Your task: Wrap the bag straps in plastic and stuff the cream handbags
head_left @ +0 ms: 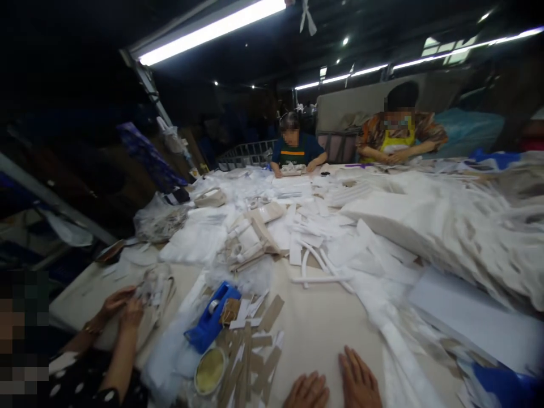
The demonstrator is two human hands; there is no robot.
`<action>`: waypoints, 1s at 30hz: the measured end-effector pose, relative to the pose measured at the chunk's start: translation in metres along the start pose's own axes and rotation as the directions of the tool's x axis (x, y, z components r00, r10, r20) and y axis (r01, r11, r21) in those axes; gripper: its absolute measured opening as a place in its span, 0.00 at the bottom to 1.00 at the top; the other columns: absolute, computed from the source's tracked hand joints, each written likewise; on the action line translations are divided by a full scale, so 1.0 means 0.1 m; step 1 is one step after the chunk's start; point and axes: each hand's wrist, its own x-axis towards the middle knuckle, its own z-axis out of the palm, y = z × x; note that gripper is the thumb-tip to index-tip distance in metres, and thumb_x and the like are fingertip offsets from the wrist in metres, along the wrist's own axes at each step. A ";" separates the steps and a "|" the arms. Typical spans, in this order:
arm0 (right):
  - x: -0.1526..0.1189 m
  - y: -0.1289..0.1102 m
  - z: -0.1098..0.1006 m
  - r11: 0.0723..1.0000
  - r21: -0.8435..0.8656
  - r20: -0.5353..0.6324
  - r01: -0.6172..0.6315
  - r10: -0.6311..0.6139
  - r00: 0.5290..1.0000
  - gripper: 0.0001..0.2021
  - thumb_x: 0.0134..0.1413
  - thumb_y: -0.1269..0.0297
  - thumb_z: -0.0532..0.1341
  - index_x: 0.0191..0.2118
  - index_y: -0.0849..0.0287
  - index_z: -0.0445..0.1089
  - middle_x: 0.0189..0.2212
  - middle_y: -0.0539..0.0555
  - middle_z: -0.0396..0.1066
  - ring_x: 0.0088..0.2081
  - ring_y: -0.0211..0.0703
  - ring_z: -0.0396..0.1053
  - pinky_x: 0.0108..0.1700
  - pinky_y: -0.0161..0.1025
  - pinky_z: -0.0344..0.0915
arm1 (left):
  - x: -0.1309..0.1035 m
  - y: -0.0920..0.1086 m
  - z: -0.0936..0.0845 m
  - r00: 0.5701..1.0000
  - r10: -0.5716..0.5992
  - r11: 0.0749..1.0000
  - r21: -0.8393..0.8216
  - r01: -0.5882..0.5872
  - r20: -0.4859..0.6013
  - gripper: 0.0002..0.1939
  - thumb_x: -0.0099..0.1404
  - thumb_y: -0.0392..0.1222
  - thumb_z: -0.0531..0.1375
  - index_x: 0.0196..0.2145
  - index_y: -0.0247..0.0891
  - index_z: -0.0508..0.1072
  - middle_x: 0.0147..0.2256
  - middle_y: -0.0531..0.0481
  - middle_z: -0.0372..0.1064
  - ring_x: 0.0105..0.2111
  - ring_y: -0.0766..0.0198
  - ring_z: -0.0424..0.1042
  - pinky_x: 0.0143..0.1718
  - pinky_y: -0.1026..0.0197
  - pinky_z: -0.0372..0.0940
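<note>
My left hand (306, 391) lies palm down on the beige tabletop (323, 323) at the bottom of the head view, fingers stretched forward and holding nothing. Just to its right, my right hand (360, 378) rests flat in the same way, also with nothing in it. Grey-brown and white card strips (249, 362) are heaped left of my left hand. Beside them stand a round tub (209, 371) with yellowish contents and a blue tape dispenser (215, 317). White bent tubes (321, 277) lie farther ahead. Both wrists are cut off by the frame's lower edge.
At left, a co-worker's hands (127, 306) work on a beige fabric piece (159, 300). Two people sit across the table. A large stack of white fabric (450, 215) and a white board (471, 317) lie at right. Plastic-wrapped bundles (195, 232) cover the far left.
</note>
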 end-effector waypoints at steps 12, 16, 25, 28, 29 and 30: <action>0.80 0.15 -0.25 0.994 -0.101 0.050 -0.029 0.034 0.998 0.28 0.54 0.79 0.45 0.61 0.62 0.56 0.61 0.62 0.55 0.55 0.49 0.60 0.51 0.44 0.59 | -0.26 0.16 -0.12 0.923 -0.004 1.000 -0.020 0.012 0.386 0.39 0.66 0.58 0.49 0.66 0.39 0.38 0.65 0.42 0.43 0.65 0.50 0.42 0.61 0.43 0.52; 1.47 0.37 -0.34 0.970 -0.241 0.139 -0.021 0.056 0.989 0.29 0.52 0.83 0.46 0.60 0.63 0.58 0.58 0.65 0.58 0.50 0.52 0.63 0.47 0.45 0.58 | -0.26 0.17 -0.15 0.879 -0.019 0.984 -0.146 0.100 0.476 0.46 0.62 0.63 0.51 0.66 0.40 0.32 0.66 0.39 0.38 0.65 0.45 0.40 0.59 0.37 0.52; 2.22 0.49 -0.46 0.993 -0.114 0.485 -0.003 0.058 0.873 0.13 0.57 0.72 0.51 0.46 0.61 0.66 0.42 0.59 0.69 0.42 0.45 0.67 0.39 0.38 0.57 | -0.10 0.25 -0.44 0.834 -0.077 0.925 -0.273 0.264 0.546 0.43 0.64 0.62 0.51 0.66 0.44 0.33 0.67 0.42 0.33 0.66 0.45 0.36 0.62 0.36 0.44; 2.56 0.43 -0.58 0.977 -0.082 0.345 -0.198 0.214 0.914 0.17 0.61 0.62 0.50 0.53 0.63 0.61 0.45 0.60 0.68 0.42 0.46 0.68 0.37 0.39 0.59 | -0.04 0.28 -0.57 0.818 -0.091 0.901 -0.303 0.311 0.568 0.43 0.64 0.61 0.51 0.66 0.45 0.34 0.67 0.43 0.31 0.66 0.47 0.34 0.63 0.36 0.41; 2.63 0.40 -0.61 0.970 -0.058 0.292 -0.236 0.242 0.925 0.19 0.61 0.61 0.50 0.55 0.63 0.59 0.46 0.61 0.67 0.43 0.47 0.68 0.37 0.39 0.59 | -0.02 0.29 -0.59 0.812 -0.092 0.895 -0.309 0.321 0.576 0.42 0.64 0.61 0.51 0.66 0.45 0.34 0.67 0.44 0.31 0.66 0.47 0.33 0.63 0.36 0.41; 2.65 0.36 -0.63 0.967 -0.026 0.259 -0.255 0.253 0.932 0.19 0.61 0.62 0.49 0.55 0.63 0.59 0.47 0.61 0.67 0.43 0.47 0.68 0.38 0.39 0.59 | 0.00 0.29 -0.61 0.807 -0.092 0.891 -0.313 0.328 0.584 0.42 0.64 0.60 0.51 0.66 0.45 0.34 0.67 0.44 0.31 0.66 0.47 0.33 0.63 0.37 0.41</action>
